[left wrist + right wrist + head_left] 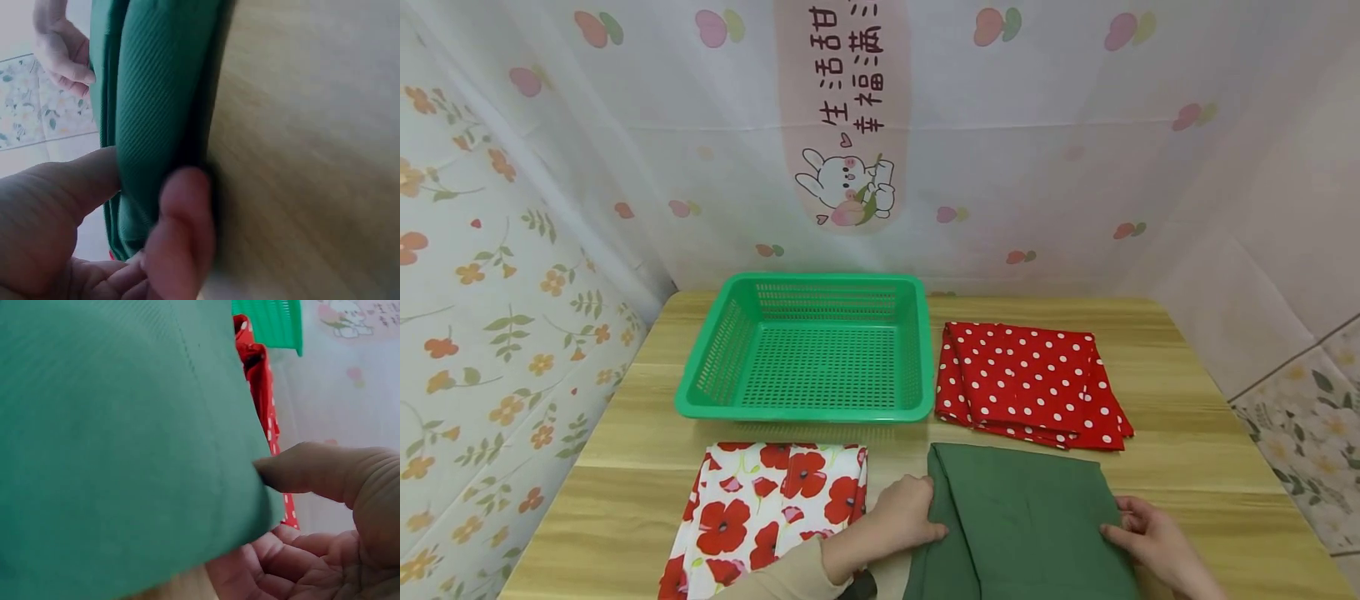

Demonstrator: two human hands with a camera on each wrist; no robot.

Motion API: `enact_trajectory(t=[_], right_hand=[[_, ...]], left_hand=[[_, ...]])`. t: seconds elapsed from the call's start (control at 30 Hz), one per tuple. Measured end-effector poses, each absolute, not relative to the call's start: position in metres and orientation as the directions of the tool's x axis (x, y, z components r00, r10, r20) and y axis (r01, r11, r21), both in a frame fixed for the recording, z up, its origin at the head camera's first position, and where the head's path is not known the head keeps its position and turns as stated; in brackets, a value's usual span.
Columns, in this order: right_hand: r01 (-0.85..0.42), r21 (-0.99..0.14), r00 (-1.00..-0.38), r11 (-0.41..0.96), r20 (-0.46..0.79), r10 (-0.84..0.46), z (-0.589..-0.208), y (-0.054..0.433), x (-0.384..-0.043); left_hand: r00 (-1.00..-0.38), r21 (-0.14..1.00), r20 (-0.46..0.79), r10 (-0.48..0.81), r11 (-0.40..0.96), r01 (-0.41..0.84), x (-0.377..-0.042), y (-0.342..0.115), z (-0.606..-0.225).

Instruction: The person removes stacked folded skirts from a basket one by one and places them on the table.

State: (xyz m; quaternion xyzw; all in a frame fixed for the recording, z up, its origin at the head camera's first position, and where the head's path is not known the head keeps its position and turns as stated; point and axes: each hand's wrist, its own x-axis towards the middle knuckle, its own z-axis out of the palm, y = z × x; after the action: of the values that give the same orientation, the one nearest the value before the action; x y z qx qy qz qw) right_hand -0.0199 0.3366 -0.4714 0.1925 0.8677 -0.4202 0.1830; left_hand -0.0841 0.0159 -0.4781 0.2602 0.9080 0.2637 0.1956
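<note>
A folded dark green cloth [1037, 517] lies at the table's front, right of centre. My left hand [898, 517] pinches its left edge; in the left wrist view the thumb is on top and the fingers [181, 244] reach beneath the fold. At the opposite edge my right hand [1153, 537] grips the cloth, thumb above and fingers under it, as the right wrist view also shows. Left of the green cloth is a folded white cloth with red poppies [752, 500], partly covered by my left forearm. Behind the green cloth lies a folded red cloth with white dots [1030, 375].
A green plastic basket [805, 414] with slotted walls and nothing inside stands at the back left of the wooden table [1180, 400]. Patterned curtains [1037, 167] hang along the back and left side.
</note>
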Motion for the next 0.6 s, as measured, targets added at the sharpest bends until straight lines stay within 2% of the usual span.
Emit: enact_trajectory(t=[0.1,0.2,0.37,0.6], right_hand=[[0.458,-0.631,-0.873,0.626,-0.451,0.184,-0.470,0.335,-0.023],[0.403,-0.658,-0.908,0.636,-0.378,0.184,-0.462,0.333,-0.026],[0.249,-0.691,-0.969,0.679,-0.171,0.181,-0.438,0.327,-0.033],[0.046,-0.695,-0.993,0.717,0.048,0.110,-0.406,0.305,-0.052]], left_hand=[[-0.786,0.489,-0.206,0.583,0.757,0.433,-0.084,0.015,-0.474],[-0.778,0.480,-0.173,0.605,0.741,0.470,-0.087,0.012,-0.465],[-0.770,0.603,-0.044,0.636,0.632,0.487,-0.099,0.002,-0.440],[-0.769,0.764,0.116,0.629,0.438,0.474,-0.117,-0.010,-0.410]])
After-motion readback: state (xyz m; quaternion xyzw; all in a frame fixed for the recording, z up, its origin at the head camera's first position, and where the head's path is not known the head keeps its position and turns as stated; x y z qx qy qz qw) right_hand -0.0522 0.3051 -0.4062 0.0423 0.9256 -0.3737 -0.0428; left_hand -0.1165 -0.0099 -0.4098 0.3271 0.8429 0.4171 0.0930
